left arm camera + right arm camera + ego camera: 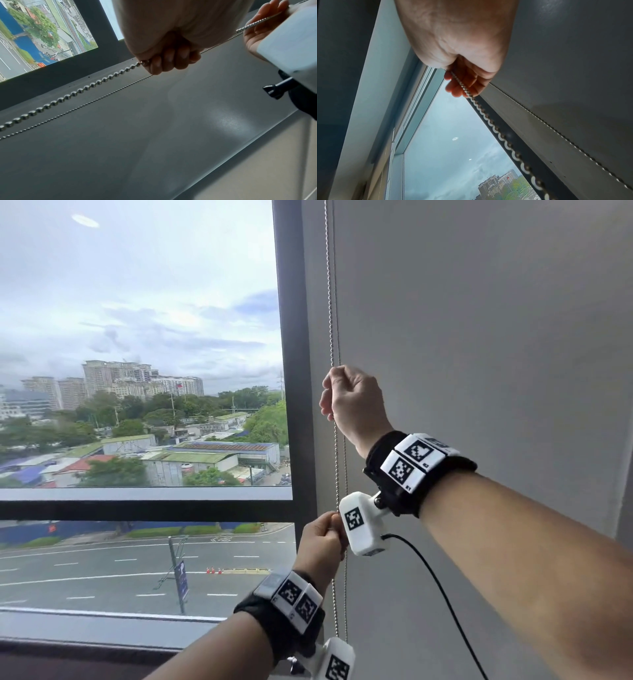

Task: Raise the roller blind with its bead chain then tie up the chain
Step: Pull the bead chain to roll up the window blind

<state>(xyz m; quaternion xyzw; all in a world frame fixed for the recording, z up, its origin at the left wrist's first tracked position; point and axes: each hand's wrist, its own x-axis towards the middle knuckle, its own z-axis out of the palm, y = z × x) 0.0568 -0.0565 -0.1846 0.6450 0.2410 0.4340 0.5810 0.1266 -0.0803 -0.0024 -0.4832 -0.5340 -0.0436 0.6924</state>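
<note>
The metal bead chain hangs in two strands beside the dark window frame, in front of the grey roller blind that fills the right side. My right hand is raised, and its curled fingers hold one strand of the bead chain. Lower down, my left hand grips the same strand in a fist, fingers wrapped round the chain. The thinner-looking far strand runs free past both hands. The blind's lower edge lies outside the head view.
To the left is bare window glass looking out on a city, with a vertical dark frame post next to the chain. A sill runs below. A black cable trails from the right wrist camera.
</note>
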